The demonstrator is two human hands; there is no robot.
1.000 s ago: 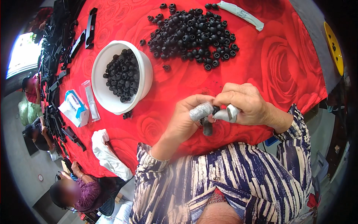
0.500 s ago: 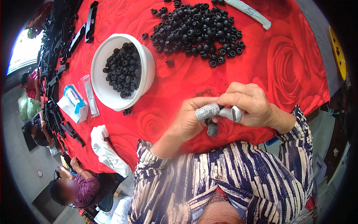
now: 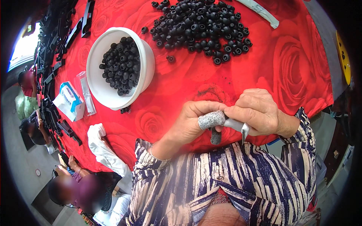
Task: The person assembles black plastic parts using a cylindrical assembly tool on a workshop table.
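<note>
In front of my chest, my two hands meet above the near edge of the red cloth. My left hand [image 3: 190,120] is closed, with grey speckled finger sleeves [image 3: 211,119] on its fingers; whatever it pinches is hidden. My right hand [image 3: 258,115] curls round a small blade [image 3: 244,132], its silvery metal showing below the fingers beside a whitish wrapped part [image 3: 233,124]. The fingertips of both hands touch. Dark crumbs [image 3: 213,90] dot the cloth just beyond them.
A pile of black rounded knobs [image 3: 200,28] lies at the far side. Left of it stands a white tub [image 3: 94,75] partly filled with similar knobs. A tissue pack [image 3: 69,101], a white cloth [image 3: 102,145] and long black parts [image 3: 86,19] lie further left. People sit along the left edge.
My right hand has turned, so the blade now points more downward. Both hands sit slightly lower in the picture. The tub and table things have shifted slightly with the view.
</note>
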